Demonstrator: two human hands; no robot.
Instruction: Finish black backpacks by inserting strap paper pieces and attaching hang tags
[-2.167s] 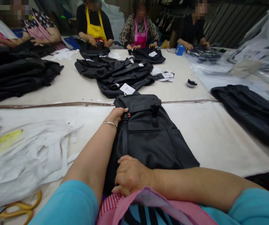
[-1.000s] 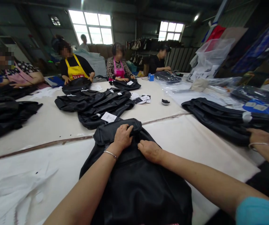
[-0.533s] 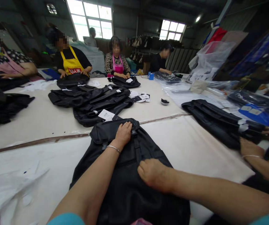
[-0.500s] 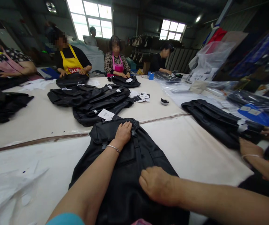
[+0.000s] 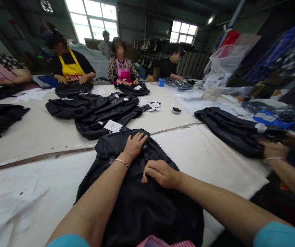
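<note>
A black backpack (image 5: 142,209) lies in front of me on the pale table, its flap end pointing away. My left hand (image 5: 135,144) rests on the flap near the top edge, fingers spread, with a bracelet on the wrist. Below and to its right, my right hand (image 5: 161,174) is closed over the backpack's front, beside a strap with a buckle (image 5: 145,151). Whatever is in its fingers is too small to make out. A white tag (image 5: 113,126) lies just past the backpack's top.
More black bags (image 5: 96,109) are piled beyond mine. At the right, another person's hands (image 5: 274,150) touch a black bag (image 5: 226,127). Several people stand across the table (image 5: 178,145). Clear plastic (image 5: 16,212) lies at the left.
My right hand has moved up the backpack, closer to my left hand. My left hand stays on the flap. The view has shifted slightly, and the hands at the right have moved on their bag.
</note>
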